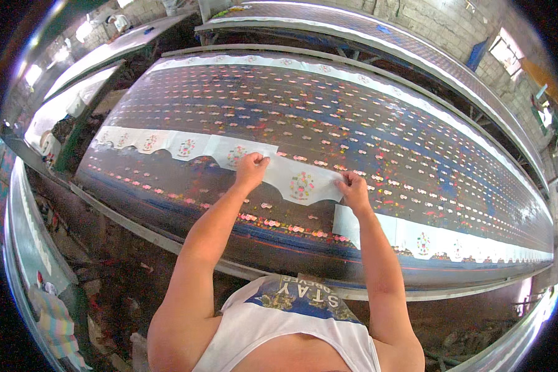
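Observation:
Both hands are over a long, dark printing table [409, 161] covered in rows of small pink and multicoloured printed marks. My left hand [252, 170] pinches the left end of a white scalloped piece [310, 178] bearing a floral print. My right hand [354, 190] pinches that piece's upper right corner. A row of similar printed white pieces [186, 146] lies to the left, next to my left hand. Lower right, another printed white strip [434, 239] runs along the near side, starting just below my right hand.
Parallel long tables stand beyond [353, 22] and at the upper left [124, 38]. A person [119, 25] is at the far left table. A lower surface [28, 223] with draped cloth [56, 322] is at the left. A block wall [490, 62] with a window is at the right.

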{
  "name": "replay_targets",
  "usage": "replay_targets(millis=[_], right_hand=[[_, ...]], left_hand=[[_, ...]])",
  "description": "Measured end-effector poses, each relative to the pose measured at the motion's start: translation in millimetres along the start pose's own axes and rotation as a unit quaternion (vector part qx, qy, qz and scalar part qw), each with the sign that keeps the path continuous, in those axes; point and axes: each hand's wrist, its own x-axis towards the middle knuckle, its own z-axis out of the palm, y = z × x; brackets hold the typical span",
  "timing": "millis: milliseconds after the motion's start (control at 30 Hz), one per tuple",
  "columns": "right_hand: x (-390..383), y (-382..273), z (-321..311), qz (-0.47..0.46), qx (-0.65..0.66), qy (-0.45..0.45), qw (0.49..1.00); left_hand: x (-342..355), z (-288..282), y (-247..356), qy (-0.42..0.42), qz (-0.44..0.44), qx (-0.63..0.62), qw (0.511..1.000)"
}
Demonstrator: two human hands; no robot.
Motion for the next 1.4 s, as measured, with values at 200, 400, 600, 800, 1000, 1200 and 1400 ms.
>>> replay_targets(millis=[200, 400, 600, 800, 1000, 1200, 1400], right_hand=[[46.2, 37.3, 22.2, 0.014, -0.116, 0.141, 0.983], [50.8, 49.4, 37.3, 0.050, -0.151, 0.216, 0.963], [53.2, 55.2, 39.5, 0.032, -0.113, 0.251, 0.961], [40.8, 41.5, 11.0, 0.102, 0.126, 0.200, 0.966], [-21.6, 44.5, -77.1, 0.042, -0.281, 0.122, 0.951], [-86.1, 55.7, -166.2, 0.038, -0.462, 0.004, 0.886], [-101.6, 52.1, -180.9, -0.033, -0.517, -0.097, 0.850]], left_hand=[[28.6, 30.3, -9.4, 0.088, 0.106, 0.139, 0.981], [29.5, 37.9, -15.6, 0.076, 0.100, 0.185, 0.975], [30.9, 32.9, -10.5, 0.071, 0.076, 0.171, 0.980], [31.9, 34.0, -14.1, 0.085, 0.098, 0.143, 0.981], [18.6, 30.4, -6.4, 0.101, 0.150, 0.165, 0.970], [-40.3, 51.2, 43.0, 0.071, 0.204, 0.147, 0.965], [-90.6, 104.5, 113.9, -0.028, 0.224, 0.113, 0.968]])
